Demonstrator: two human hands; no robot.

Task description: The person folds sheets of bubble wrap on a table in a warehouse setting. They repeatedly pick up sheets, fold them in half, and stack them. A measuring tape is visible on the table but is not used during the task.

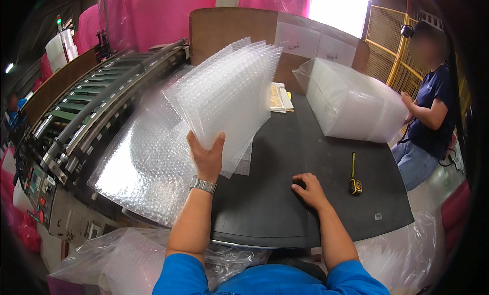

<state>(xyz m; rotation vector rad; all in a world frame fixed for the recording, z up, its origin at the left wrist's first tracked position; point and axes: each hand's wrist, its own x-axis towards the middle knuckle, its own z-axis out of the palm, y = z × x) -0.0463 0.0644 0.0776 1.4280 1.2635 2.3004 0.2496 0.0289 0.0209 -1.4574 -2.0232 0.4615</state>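
Observation:
A stack of clear bubble wrap sheets [224,91] is held up and tilted by my left hand [206,160], its thumb and fingers closed around the lower edge. More bubble wrap [147,162] lies spread to the left of that hand, shiny under the light. My right hand [310,190] rests on the dark table [270,203] with nothing in it; its fingers are loosely curled, the thumb apart from them. A yellow and black tape measure [355,186] lies right of this hand, its blade partly pulled out.
A roller machine [102,106] stands at the left. A large wrapped bundle [351,101] sits at the back right, near a person [433,101] in dark blue. Papers [280,97] lie before the brown backboard [232,33]. Plastic bags [127,259] hang below the table's near edge.

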